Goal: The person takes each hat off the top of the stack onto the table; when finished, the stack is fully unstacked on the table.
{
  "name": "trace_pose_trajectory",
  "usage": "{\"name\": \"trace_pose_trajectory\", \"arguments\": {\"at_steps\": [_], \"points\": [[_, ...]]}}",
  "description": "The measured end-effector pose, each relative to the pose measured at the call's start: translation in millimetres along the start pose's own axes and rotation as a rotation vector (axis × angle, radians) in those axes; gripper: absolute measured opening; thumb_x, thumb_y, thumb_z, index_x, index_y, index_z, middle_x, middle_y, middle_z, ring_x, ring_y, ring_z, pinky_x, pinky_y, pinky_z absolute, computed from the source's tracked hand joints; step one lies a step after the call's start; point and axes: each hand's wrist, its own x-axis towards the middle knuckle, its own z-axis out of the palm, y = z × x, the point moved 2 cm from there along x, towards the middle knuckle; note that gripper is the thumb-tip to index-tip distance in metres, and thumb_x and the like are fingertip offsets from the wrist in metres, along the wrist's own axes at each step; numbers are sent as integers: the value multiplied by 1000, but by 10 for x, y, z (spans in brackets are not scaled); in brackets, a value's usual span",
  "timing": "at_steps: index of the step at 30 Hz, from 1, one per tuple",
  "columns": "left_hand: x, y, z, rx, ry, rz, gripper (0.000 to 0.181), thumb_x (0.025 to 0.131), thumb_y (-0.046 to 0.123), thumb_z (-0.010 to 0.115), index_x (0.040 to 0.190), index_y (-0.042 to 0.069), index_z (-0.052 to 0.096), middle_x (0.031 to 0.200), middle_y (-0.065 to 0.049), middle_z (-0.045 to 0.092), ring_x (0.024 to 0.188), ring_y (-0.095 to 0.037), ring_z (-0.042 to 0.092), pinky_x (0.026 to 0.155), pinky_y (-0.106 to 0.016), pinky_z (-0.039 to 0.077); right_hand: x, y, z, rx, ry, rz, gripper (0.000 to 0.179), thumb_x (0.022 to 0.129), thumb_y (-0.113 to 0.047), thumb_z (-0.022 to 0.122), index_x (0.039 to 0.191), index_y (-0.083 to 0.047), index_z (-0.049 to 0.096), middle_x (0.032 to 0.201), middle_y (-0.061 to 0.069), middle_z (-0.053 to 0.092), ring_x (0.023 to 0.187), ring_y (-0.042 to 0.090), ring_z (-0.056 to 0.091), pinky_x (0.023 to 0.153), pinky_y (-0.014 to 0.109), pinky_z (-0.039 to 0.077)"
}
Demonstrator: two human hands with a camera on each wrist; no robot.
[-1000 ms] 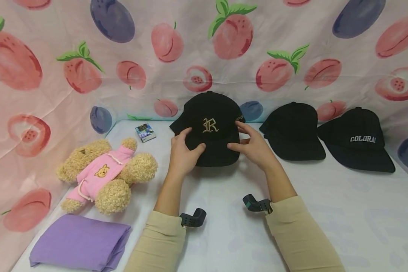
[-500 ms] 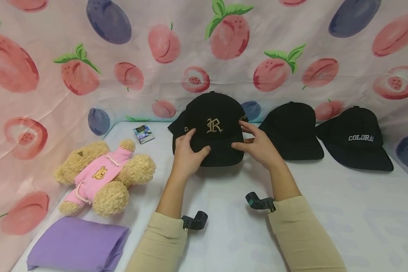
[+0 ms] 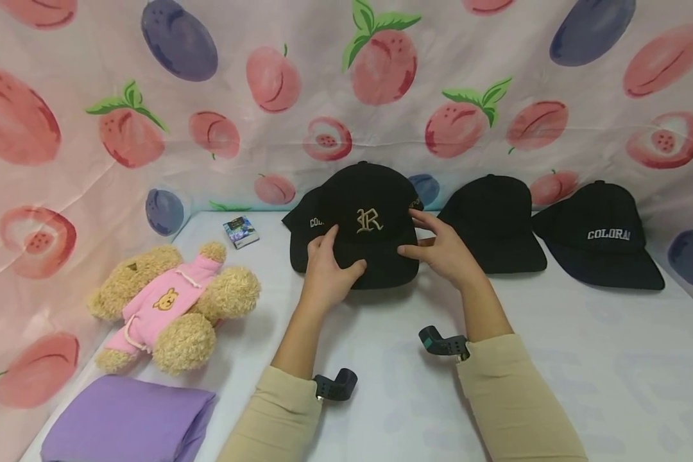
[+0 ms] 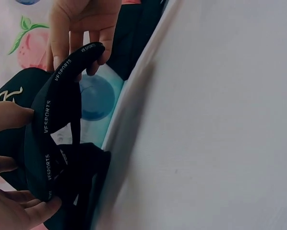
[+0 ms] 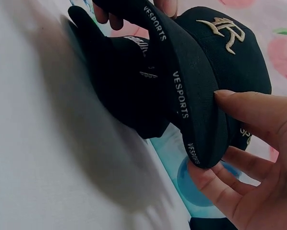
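A black baseball cap (image 3: pixel 364 192) with a gold embroidered R on its front is held up by both hands, brim toward me. My left hand (image 3: pixel 328 269) pinches the left side of the brim, thumb on top. On the right side, my right hand (image 3: pixel 443 250) grips the brim between thumb and fingers. VESPORTS lettering runs along the brim (image 5: pixel 194 96) edge in both wrist views. Behind and left of this cap is another black cap (image 3: pixel 305 244) with white letters, partly hidden by it.
To the right stand a plain black cap (image 3: pixel 491 224) and a black cap (image 3: pixel 606 256) with white lettering. At left lie a teddy bear (image 3: pixel 167 301) in pink, a folded purple cloth (image 3: pixel 121 420) and a small book (image 3: pixel 241 232). A fruit-print curtain (image 3: pixel 237 83) backs the white table (image 3: pixel 393 398).
Both hands have shifted the R cap slightly to the right, so more of the cap behind it, with its white letters, shows at left. The head view has tilted a little.
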Motion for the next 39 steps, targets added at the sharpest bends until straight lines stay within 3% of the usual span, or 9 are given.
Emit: {"name": "trace_pose_trajectory", "arguments": {"at_steps": [23, 32, 39], "points": [[-15, 30, 294, 44, -29, -8, 87, 92, 26, 74, 164, 13, 26, 164, -23, 22, 149, -40, 34, 120, -53, 35, -8, 249, -133, 20, 0, 26, 83, 94, -18, 75, 164, -24, 30, 167, 11, 34, 132, 39, 56, 109, 54, 48], [17, 34, 342, 74, -29, 12, 86, 92, 27, 73, 164, 14, 27, 164, -21, 23, 149, -40, 34, 120, -53, 35, -6, 284, -152, 33, 6, 24, 83, 94, -17, 75, 164, -21, 31, 166, 13, 35, 131, 38, 58, 101, 41, 53], [26, -5, 370, 60, -24, -1, 84, 92, 25, 73, 164, 15, 29, 165, -21, 22, 150, -41, 32, 120, -53, 35, 19, 344, -120, 53, 3, 45, 84, 94, -17, 75, 164, -22, 30, 167, 13, 34, 136, 40, 53, 105, 47, 49]]}}
